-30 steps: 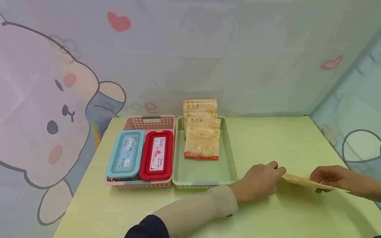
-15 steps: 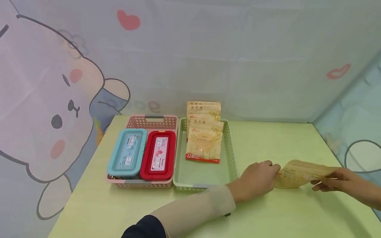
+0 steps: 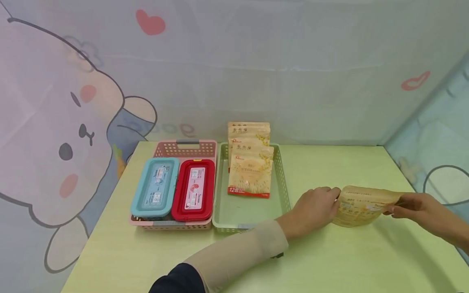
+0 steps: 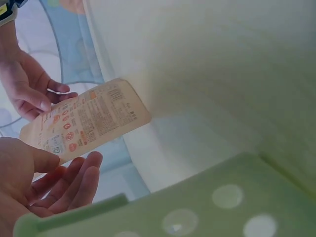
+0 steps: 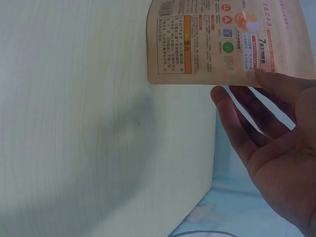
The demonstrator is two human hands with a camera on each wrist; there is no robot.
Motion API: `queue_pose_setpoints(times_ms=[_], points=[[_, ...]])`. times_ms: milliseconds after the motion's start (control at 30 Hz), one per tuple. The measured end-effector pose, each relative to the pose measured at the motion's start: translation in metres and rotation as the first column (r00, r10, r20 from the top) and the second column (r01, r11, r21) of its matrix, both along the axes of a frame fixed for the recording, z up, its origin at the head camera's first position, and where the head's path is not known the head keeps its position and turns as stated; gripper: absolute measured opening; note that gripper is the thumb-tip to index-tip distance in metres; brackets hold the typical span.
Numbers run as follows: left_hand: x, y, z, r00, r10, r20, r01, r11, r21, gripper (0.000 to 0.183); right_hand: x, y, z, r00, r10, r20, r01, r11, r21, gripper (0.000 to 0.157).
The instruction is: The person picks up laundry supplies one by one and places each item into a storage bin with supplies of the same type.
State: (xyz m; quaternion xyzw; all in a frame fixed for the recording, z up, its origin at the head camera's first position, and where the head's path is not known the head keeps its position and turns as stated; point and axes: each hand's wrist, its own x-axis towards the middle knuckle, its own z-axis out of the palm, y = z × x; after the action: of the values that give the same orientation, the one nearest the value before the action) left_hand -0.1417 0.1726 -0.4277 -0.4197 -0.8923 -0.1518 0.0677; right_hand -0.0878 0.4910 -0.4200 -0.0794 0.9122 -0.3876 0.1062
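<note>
A beige foil pouch is held over the right part of the table, printed side tilted toward the head view. My left hand pinches its left edge, thumb on the print in the left wrist view. At the opposite edge my right hand pinches the pouch between thumb and fingers. Small print, a QR code and orange marks cover the pouch in the right wrist view. Similar pouches with red bottom bands lean in a row inside the green basket, left of my left hand.
A pink basket stands against the green one's left side. It holds a box with a light blue lid and one with a red lid. A printed cloth hangs behind the pale green table.
The pouch has turned from nearly edge-on to show its printed face, and its right end has risen with my right hand. Both hands keep their hold; the baskets stay put.
</note>
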Motion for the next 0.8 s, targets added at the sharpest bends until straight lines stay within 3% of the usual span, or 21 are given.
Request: queue_pose_setpoints(times_ms=[633, 800], points=[[-0.008, -0.001, 0.0, 0.998, -0.002, 0.064, -0.001, 0.999, 0.048, 0.013, 0.002, -0.01, 0.005, 0.995, -0.019, -0.1, 0.03, 0.993, 0.113, 0.015], [-0.011, -0.003, 0.003, 0.997, -0.011, 0.072, 0.005, 0.997, 0.078, 0.016, -0.001, -0.013, 0.008, 0.985, -0.011, -0.172, 0.032, 0.993, 0.117, 0.013]])
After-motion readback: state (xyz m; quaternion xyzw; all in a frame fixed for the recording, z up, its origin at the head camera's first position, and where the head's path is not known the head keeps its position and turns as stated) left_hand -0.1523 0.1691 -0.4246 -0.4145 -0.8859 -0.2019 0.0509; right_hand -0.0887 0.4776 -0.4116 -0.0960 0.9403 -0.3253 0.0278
